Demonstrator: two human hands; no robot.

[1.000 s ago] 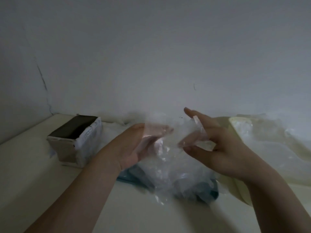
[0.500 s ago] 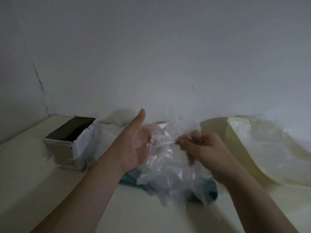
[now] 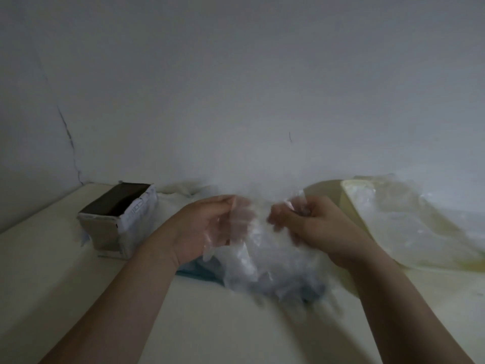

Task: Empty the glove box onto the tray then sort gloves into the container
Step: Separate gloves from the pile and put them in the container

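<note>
At the left of the table (image 3: 52, 258) the glove box (image 3: 118, 219) stands upright with its top open, apparently emptied, and well apart from the work. The trouble is likely to come from the film itself. The clear glove (image 3: 246, 219) stretched between the two hands is thin and clingy, and a sharp tug could tear it or lift several stuck sheets at once. Loose pieces from the pile of gloves (image 3: 262, 266), which buries most of the teal tray (image 3: 196, 273), could then slide off the tray's near edge onto the table. Dim light and blur make single gloves hard to tell apart. The left hand (image 3: 210, 227) is raised over the tray with its palm turned inward, its fingers (image 3: 228, 206) curled into the film and partly veiled by it. The right hand (image 3: 309, 222) faces it at the same height, its fingers (image 3: 280, 214) bunched and pinching the glove's other end. Just beside that hand sits the cream container (image 3: 349, 206), which already holds crumpled clear film.
</note>
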